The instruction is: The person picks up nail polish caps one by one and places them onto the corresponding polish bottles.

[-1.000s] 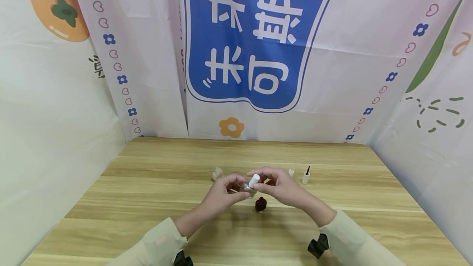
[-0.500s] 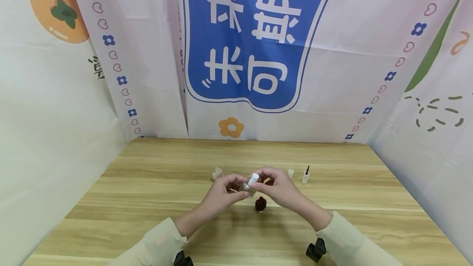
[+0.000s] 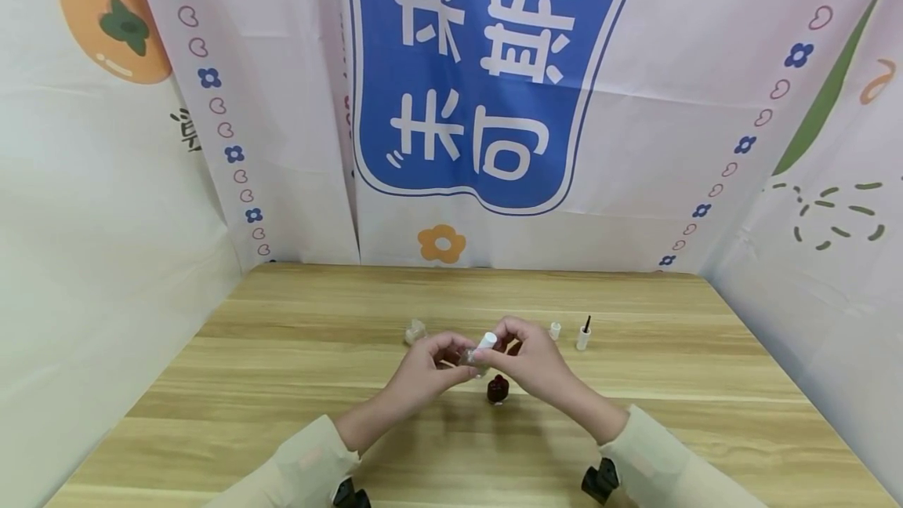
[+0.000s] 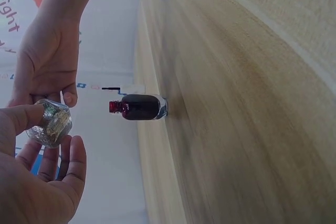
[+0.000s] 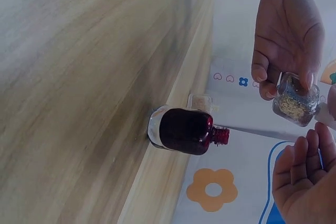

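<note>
Above the table, my left hand (image 3: 423,367) holds a small clear nail polish bottle (image 5: 294,106) with gold and silver glitter inside, pinched between thumb and fingers. The bottle's white cap (image 3: 488,340) points up at a tilt, and my right hand (image 3: 534,357) pinches it. Whether the cap is threaded tight cannot be seen. Just below the hands, a dark red nail polish bottle (image 3: 498,390) stands upright on the table, its red threaded neck (image 5: 221,136) bare.
Behind my left hand stands another clear bottle (image 3: 415,332) without a visible cap. Two white caps are beyond my right hand: one cap (image 3: 555,331) and a brush cap (image 3: 583,338) with its dark brush up. Printed cloth (image 3: 656,179) walls the wooden table (image 3: 296,351).
My right hand and forearm have shifted slightly left, and its thumb has moved across the white cap. The left hand stays almost in place with the glitter bottle.
</note>
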A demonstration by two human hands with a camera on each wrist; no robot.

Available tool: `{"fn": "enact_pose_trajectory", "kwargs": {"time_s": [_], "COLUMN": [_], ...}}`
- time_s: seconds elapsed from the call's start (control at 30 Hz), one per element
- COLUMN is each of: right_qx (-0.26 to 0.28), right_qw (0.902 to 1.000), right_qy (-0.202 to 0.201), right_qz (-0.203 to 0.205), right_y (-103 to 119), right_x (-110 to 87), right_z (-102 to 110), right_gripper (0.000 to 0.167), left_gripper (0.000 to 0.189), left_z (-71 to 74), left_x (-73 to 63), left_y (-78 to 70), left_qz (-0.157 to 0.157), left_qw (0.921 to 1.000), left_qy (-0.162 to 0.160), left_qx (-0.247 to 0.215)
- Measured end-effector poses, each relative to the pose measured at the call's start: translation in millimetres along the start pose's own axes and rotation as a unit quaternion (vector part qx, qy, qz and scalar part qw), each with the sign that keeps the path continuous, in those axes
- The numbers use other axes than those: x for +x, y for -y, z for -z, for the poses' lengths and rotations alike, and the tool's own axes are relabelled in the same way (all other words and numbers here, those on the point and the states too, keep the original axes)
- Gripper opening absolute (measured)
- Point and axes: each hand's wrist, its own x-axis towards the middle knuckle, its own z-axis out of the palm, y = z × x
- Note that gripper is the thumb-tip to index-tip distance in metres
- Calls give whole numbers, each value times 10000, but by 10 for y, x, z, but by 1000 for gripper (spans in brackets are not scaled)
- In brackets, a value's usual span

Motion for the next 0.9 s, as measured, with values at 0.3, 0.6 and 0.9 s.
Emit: {"fn": "enact_pose_trajectory", "kwargs": {"time_s": [0.3,0.6,0.9], "right_qx": [-2,129,190], "right_qw": [9997,9950,9899], "right_qy": [228,958,1363], "right_qz": [-54,243,329], "right_y": [-140,-146,-133], "right_x": [67,141,128], "right_z": [118,282,290], "right_gripper": [24,32,27], "left_gripper": [24,25,26], "left_z": [20,23,2], "left_x": [12,12,19], "left_y": [-12,-6,12], "left_qz": [7,43,52], "left_qw": [10000,9999,9997], "left_qy": [52,95,62], "left_qx": [22,-115,-209]}}
